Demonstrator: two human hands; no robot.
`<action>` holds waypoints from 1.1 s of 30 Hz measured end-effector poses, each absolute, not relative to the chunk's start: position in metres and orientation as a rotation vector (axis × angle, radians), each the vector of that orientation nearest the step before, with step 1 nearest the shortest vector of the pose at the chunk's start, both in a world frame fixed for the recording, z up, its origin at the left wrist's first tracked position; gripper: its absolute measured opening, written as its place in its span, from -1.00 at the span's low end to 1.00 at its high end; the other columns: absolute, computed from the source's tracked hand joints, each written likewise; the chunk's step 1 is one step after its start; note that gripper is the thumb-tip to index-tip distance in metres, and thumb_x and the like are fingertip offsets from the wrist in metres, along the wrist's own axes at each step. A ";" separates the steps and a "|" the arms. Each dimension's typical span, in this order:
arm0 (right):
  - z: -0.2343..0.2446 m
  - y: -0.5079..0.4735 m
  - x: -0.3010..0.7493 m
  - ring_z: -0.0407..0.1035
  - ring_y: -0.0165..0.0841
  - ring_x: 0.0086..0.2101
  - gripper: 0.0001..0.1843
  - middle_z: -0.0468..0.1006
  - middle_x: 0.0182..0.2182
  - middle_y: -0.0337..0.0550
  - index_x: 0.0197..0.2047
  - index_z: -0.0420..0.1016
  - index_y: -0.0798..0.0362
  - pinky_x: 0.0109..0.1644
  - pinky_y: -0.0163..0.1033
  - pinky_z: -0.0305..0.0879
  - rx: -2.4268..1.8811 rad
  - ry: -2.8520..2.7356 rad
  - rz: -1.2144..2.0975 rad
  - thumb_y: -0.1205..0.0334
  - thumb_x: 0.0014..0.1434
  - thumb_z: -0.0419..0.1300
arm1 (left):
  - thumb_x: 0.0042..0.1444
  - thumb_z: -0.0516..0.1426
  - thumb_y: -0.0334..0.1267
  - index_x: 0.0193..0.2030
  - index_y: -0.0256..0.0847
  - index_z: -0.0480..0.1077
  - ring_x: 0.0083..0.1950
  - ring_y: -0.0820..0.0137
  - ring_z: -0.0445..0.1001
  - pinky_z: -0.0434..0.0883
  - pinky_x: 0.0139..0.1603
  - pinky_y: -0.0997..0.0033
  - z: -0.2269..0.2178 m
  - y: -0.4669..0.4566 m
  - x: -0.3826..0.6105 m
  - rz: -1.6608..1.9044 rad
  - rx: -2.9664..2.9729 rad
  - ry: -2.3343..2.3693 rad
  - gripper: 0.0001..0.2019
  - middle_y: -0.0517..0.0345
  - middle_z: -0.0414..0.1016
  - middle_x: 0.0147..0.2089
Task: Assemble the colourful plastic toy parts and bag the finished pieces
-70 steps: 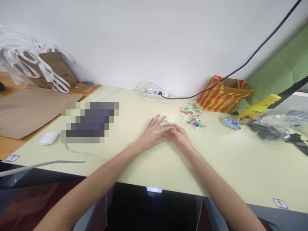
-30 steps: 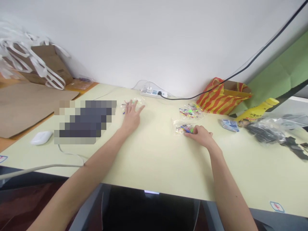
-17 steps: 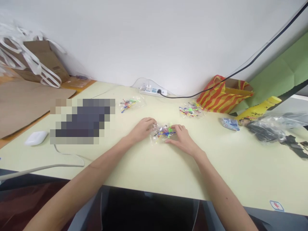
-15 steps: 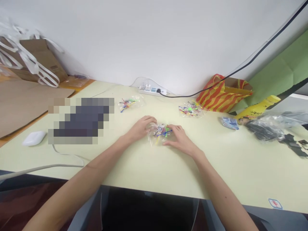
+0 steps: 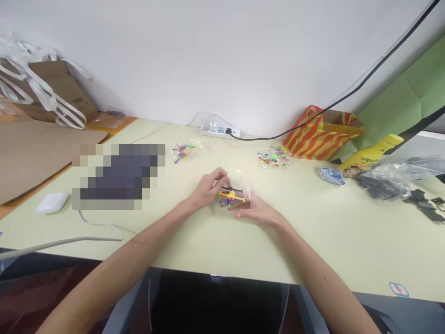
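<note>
While the left hand [image 5: 211, 188] is pinching the left side of a clear bag [image 5: 239, 181] of colourful pieces [image 5: 232, 195] over the bench [image 5: 222, 239], the right hand's [image 5: 257, 211] grip is closing around its right side; a left packet [image 5: 187, 150] and a right packet [image 5: 274, 157] are lying farther back.

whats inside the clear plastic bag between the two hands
The clear plastic bag holds small colourful pieces, a yellow and a dark one showing plainest. The left hand covers part; pieces underneath can't be made out.

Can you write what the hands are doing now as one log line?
left hand: holds clear bag of colourful pieces | right hand: holds same bag | on table behind: second bag, third bag
</note>
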State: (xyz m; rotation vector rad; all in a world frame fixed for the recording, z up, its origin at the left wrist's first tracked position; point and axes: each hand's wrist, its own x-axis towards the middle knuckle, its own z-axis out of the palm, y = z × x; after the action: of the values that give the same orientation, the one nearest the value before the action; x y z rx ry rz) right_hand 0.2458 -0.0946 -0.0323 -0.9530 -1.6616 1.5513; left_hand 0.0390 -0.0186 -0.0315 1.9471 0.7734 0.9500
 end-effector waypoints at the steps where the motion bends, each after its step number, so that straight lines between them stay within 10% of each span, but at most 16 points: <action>1: -0.032 -0.093 0.250 0.48 -0.07 0.00 -0.22 0.55 0.05 -0.01 0.18 0.48 -0.02 0.11 0.05 0.43 -0.940 -1.633 1.560 -0.22 -0.04 0.45 | 0.38 0.05 -0.02 -0.18 -0.16 0.35 -0.29 0.39 0.47 0.35 -0.20 0.43 -0.032 -0.017 0.038 0.944 1.945 0.791 -0.74 0.17 0.54 -0.30; 9: -0.029 -0.086 0.267 0.51 -0.12 0.01 -0.09 0.42 0.19 0.02 0.37 0.13 -0.20 -0.05 -0.05 0.52 -0.983 -1.223 1.433 -0.26 0.05 0.35 | 0.29 0.15 -0.02 -0.23 -0.16 0.40 -0.43 0.45 0.33 0.24 -0.34 0.45 -0.026 -0.009 0.024 0.831 2.158 0.899 -0.76 0.20 0.45 -0.34; 19: -0.044 -0.079 0.254 0.52 -0.34 -0.39 -0.37 0.54 -0.36 -0.31 -0.01 0.35 -0.05 -0.22 -0.19 0.49 -1.166 -0.953 1.183 0.04 -0.11 0.49 | 0.10 0.30 0.15 0.12 -0.03 0.27 -0.25 0.47 0.55 0.45 -0.29 0.48 -0.033 -0.002 0.030 0.838 1.214 0.729 -0.45 0.08 0.48 0.08; 33: -0.050 -0.074 0.262 0.50 -0.24 -0.11 -0.32 0.54 -0.09 -0.07 0.17 0.19 -0.05 0.06 -0.07 0.41 -1.385 -1.231 0.890 -0.20 0.13 0.28 | -0.04 0.44 -0.30 -0.05 -0.16 0.41 -0.44 0.54 0.37 0.27 -0.38 0.50 -0.018 -0.004 0.023 0.929 1.099 0.517 -0.57 0.30 0.40 -0.42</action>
State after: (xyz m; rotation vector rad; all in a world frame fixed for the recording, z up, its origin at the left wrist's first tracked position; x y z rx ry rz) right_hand 0.2621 -0.0739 -0.0501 -1.3852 -1.2309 0.8901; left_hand 0.0228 -0.0043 -0.0183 1.0990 0.5172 0.9291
